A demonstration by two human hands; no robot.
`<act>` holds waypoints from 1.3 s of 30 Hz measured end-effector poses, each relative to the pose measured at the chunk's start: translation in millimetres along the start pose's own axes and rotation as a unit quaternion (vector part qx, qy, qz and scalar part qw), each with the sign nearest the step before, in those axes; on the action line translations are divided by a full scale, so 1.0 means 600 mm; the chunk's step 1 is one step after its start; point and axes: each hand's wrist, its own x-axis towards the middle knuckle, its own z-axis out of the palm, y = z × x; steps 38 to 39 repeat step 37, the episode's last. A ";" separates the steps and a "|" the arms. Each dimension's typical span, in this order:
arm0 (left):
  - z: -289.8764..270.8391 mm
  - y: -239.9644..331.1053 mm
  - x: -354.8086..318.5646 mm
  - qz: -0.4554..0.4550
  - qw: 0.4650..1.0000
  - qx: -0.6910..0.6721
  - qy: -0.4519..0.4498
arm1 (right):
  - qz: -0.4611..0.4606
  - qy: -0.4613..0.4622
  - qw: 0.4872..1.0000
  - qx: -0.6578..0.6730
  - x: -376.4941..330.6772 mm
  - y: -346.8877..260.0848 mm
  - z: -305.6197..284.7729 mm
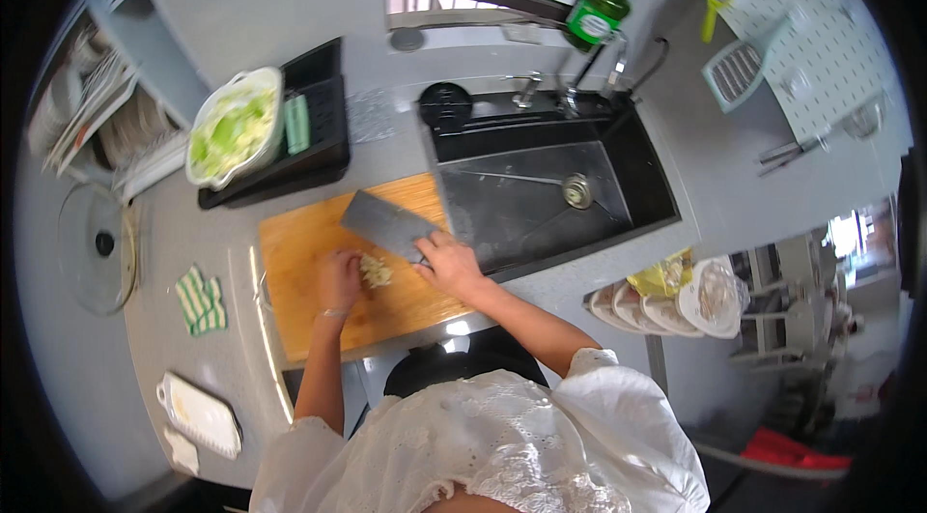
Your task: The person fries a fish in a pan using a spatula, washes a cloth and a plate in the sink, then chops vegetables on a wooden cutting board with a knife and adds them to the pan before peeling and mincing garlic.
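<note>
A wooden cutting board lies on the counter to the left of the sink. My right hand is closed round the handle of a cleaver. The broad grey blade points to the far left, above the board. Beside a small heap of chopped pale pieces, which look like garlic, rests my left hand. Its fingers are curled in at the heap's left edge; whatever they pinch, if anything, is too small to make out.
A black sink adjoins the board on the right. Behind it stands a green soap bottle. At the back left, a white basket of cut greens sits on a black rack. A striped cloth and white dish lie left.
</note>
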 end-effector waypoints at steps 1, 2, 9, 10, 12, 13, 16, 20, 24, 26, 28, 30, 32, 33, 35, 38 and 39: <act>-0.009 0.012 0.004 0.015 0.999 0.021 0.030 | -0.012 0.020 1.000 0.014 -0.001 0.005 -0.013; -0.012 0.031 0.011 0.036 0.998 0.031 0.041 | 0.010 0.030 0.999 0.019 -0.001 0.028 -0.025; 0.046 0.204 0.067 -0.016 0.992 -0.126 -0.028 | 0.146 0.193 0.970 0.024 0.065 0.314 -0.123; 0.074 0.230 0.075 -0.017 0.985 -0.167 -0.051 | 0.157 0.241 0.958 0.012 0.089 0.355 -0.150; 0.142 0.295 0.101 -0.072 0.947 -0.284 -0.131 | 0.227 0.300 0.926 -0.017 0.135 0.420 -0.188; 0.177 0.325 0.117 -0.073 0.921 -0.346 -0.165 | 0.220 0.276 0.935 -0.033 0.154 0.452 -0.201; 0.293 0.401 0.198 -0.140 0.888 -0.353 -0.260 | 0.122 0.222 0.967 -0.004 0.201 0.587 -0.193; 0.435 0.398 0.291 -0.285 0.837 -0.408 -0.225 | 0.107 0.161 0.981 0.015 0.191 0.582 -0.216; 0.490 0.445 0.349 -0.370 0.805 -0.428 -0.181 | -0.027 0.102 0.994 0.012 0.161 0.602 -0.251; 0.498 0.468 0.363 -0.412 0.787 -0.432 -0.154 | -0.030 0.115 0.992 0.041 0.162 0.617 -0.253; 0.503 0.474 0.368 -0.380 0.813 -0.407 -0.168 | -0.020 0.131 0.990 0.057 0.170 0.628 -0.257; 0.505 0.472 0.365 -0.340 0.844 -0.371 -0.183 | -0.031 0.117 0.991 0.051 0.175 0.631 -0.265; 0.502 0.461 0.351 -0.294 0.878 -0.323 -0.197 | -0.039 0.098 0.994 0.040 0.182 0.626 -0.274; 0.497 0.458 0.349 -0.261 0.911 -0.238 -0.210 | -0.041 0.087 0.995 0.029 0.187 0.626 -0.281; 0.479 0.453 0.337 -0.197 0.945 -0.136 -0.224 | -0.031 0.080 0.996 0.011 0.204 0.621 -0.282; 0.430 0.510 0.322 -0.178 0.951 0.037 -0.249 | 0.009 0.092 0.996 -0.004 0.225 0.628 -0.277; 0.430 0.510 0.322 -0.178 0.951 0.037 -0.249 | 0.009 0.092 0.996 -0.004 0.225 0.628 -0.277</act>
